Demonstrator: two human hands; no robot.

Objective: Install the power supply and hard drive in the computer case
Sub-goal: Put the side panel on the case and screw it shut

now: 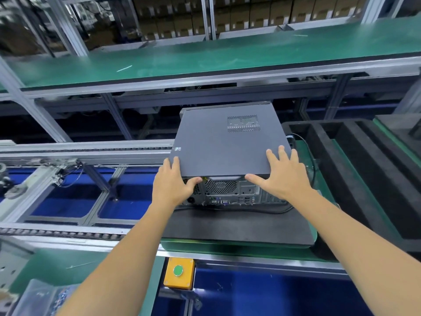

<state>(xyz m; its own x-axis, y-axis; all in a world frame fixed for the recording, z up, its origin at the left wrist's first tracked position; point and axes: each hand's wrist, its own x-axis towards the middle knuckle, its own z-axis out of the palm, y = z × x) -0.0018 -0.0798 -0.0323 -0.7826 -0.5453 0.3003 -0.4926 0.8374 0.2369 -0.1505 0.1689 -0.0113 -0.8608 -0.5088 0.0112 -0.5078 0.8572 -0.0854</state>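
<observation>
A dark grey computer case (227,147) lies flat on a black foam pad (227,226), its closed side cover facing up and its rear ports (227,197) facing me. My left hand (173,183) grips the case's near left corner, fingers on the cover and thumb hooked under the cover's rear edge. On the near right part of the cover rests my right hand (282,176), fingers straight, thumb along the rear edge. No power supply or hard drive shows; the inside is hidden.
The pad sits on a green pallet (227,247) on the conveyor rails (68,153). Black foam trays (353,167) stand close on the right, and a black cable (312,160) runs beside the case. A yellow button box (178,273) is near me. A green shelf (205,58) spans behind.
</observation>
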